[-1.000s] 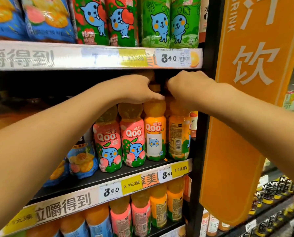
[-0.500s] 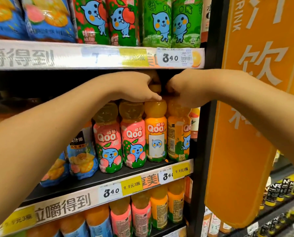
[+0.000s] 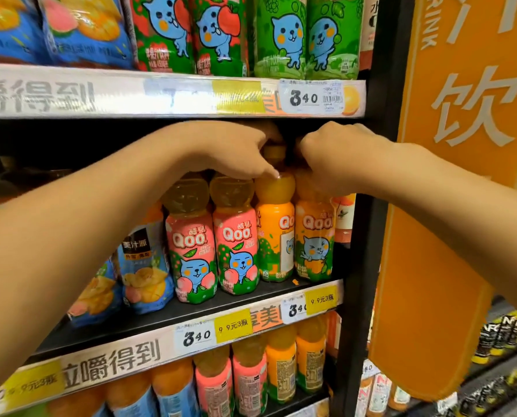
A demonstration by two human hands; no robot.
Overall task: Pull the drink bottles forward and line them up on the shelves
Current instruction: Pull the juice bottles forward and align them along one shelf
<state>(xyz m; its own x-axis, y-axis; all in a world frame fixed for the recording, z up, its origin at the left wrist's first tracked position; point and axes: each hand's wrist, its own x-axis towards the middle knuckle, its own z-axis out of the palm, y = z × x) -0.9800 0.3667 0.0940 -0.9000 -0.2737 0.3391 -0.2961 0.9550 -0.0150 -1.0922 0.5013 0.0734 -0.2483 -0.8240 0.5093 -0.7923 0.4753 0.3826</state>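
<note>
Both hands worked the caps on the middle shelf (image 3: 167, 319). My left hand (image 3: 236, 152) curled over the cap of the left orange bottle (image 3: 275, 224), fingers wrapped from above, thumb lying along the shoulder. My right hand (image 3: 335, 158) closed over the top of the right orange bottle (image 3: 314, 236); how the fingers sat behind the cap I could not tell.

Key relation: each bottle hung straight below its grip, long axis upright, so a pull toward me would act at the top. Judged risk: tipping rather than sliding.

The two orange bottles stood further back than the pink bottles (image 3: 212, 245) beside them. The left one's label was turned partly sideways; the right one showed its cat face forward. Both looked full, with clear domed shoulders.
</note>
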